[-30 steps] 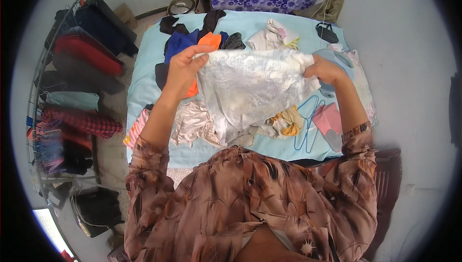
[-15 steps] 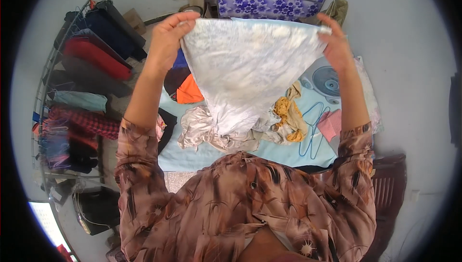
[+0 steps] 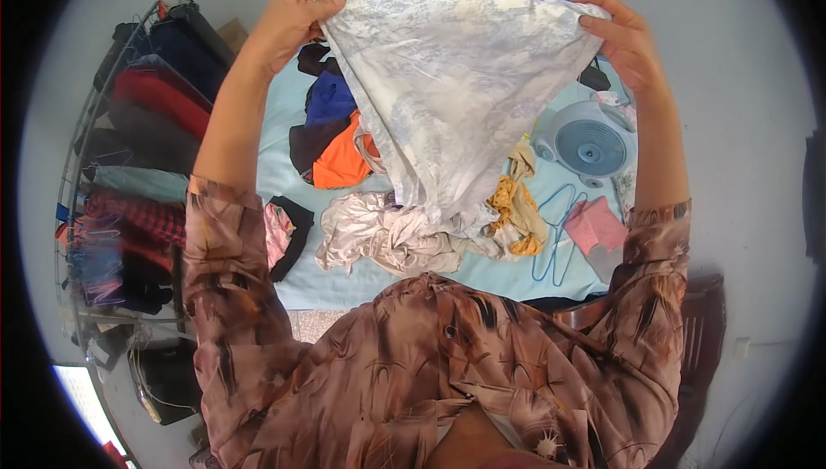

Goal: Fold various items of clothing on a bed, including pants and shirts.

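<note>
A white cloth garment point(image 3: 465, 82) with a faint grey-blue mottled pattern hangs stretched between my raised hands; its exact kind does not show. My left hand point(image 3: 292, 26) pinches its upper left corner, thumb against fingers. At the upper right corner, my right hand point(image 3: 621, 34) grips the edge in the same way. The cloth narrows downward, and its lower end meets a crumpled pile of pale satiny clothes point(image 3: 370, 232) on the light blue bed cover point(image 3: 301, 284). Yellow patterned cloth point(image 3: 514, 215) lies right of that pile.
Blue wire hangers point(image 3: 555, 241) and a folded pink cloth point(image 3: 595, 224) lie at the right, near a round grey-blue fan point(image 3: 592, 146). Orange cloth point(image 3: 338, 159) and dark clothes lie left of the garment. A rack of hanging clothes point(image 3: 155, 99) stands at the far left, a brown chair point(image 3: 701, 331) at the right.
Both hands have risen and spread farther apart, lifting the garment and pulling its top edge wider. More of the fan and the clothes at the left now shows.
</note>
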